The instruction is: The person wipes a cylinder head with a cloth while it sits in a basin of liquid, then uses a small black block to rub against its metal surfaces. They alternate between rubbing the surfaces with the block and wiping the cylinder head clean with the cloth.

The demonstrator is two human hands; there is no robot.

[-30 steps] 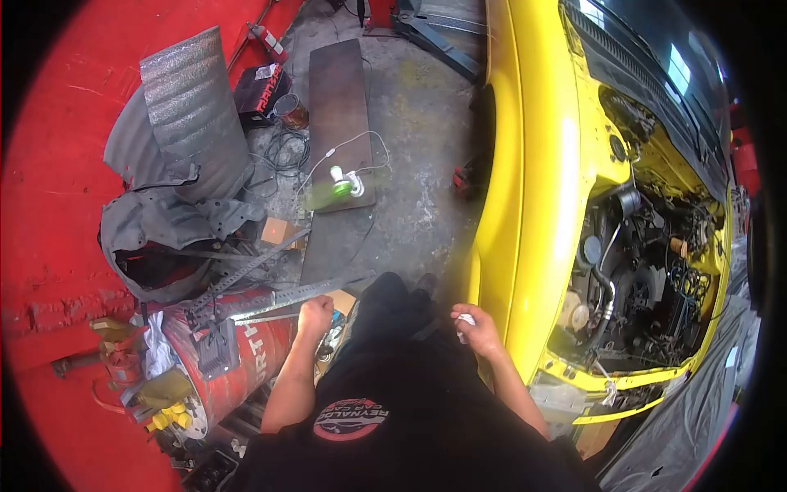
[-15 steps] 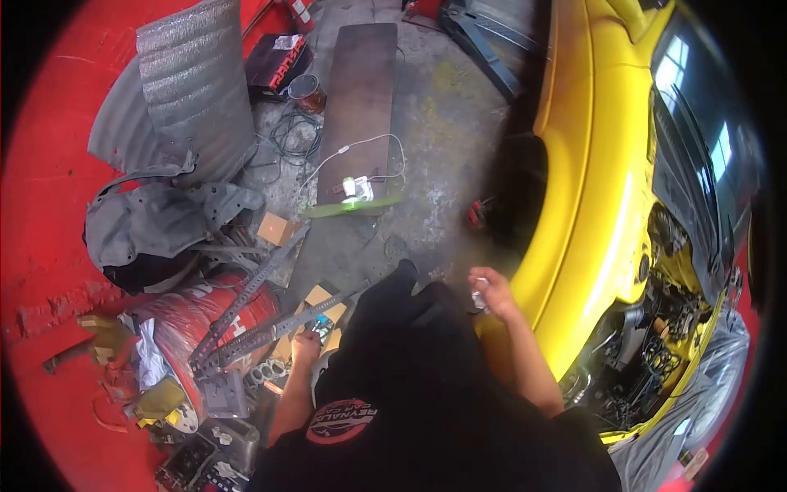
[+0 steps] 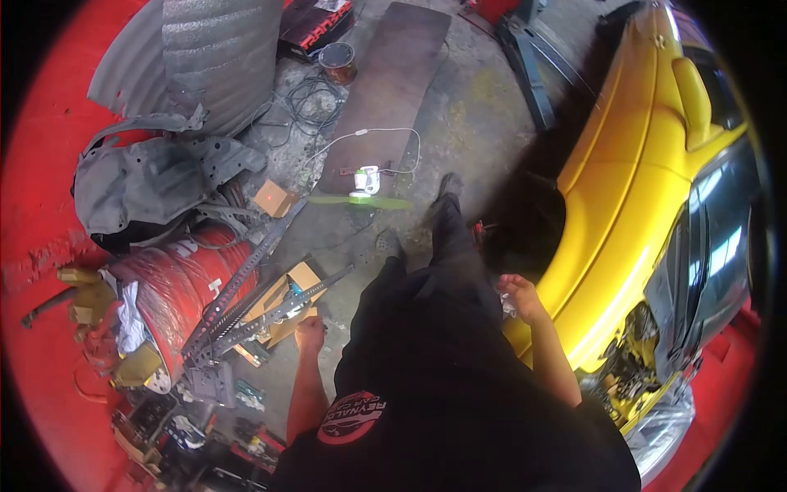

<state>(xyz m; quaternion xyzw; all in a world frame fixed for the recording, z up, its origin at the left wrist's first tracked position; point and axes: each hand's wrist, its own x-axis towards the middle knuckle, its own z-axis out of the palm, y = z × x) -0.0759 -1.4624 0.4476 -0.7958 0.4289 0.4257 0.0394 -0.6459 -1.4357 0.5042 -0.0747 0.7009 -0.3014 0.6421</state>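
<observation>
My right hand (image 3: pixel 520 297) is curled around a small crumpled white thing, perhaps a rag or paper (image 3: pixel 508 307), beside the front of a yellow car (image 3: pixel 607 213). On the other side, my left hand (image 3: pixel 310 335) is closed in a fist; what it may hold is hidden. Just beyond that fist lies an open cardboard box (image 3: pixel 305 277) with something bluish inside. Perforated metal strips (image 3: pixel 234 299) slant across the box and lean by a red plastic-wrapped drum (image 3: pixel 176 283).
A green-bladed fan (image 3: pixel 365 195) with a white cord stands at the near end of a long brown board (image 3: pixel 393 82). A tin (image 3: pixel 338 61), coiled cable (image 3: pixel 316 107) and grey liner (image 3: pixel 147 184) lie left. A blue-grey steel leg (image 3: pixel 529 78) stands near the car.
My left hand has drawn back from the cardboard box. A leg has stepped forward, and the view has turned and shifted. The right hand keeps the white thing beside the car.
</observation>
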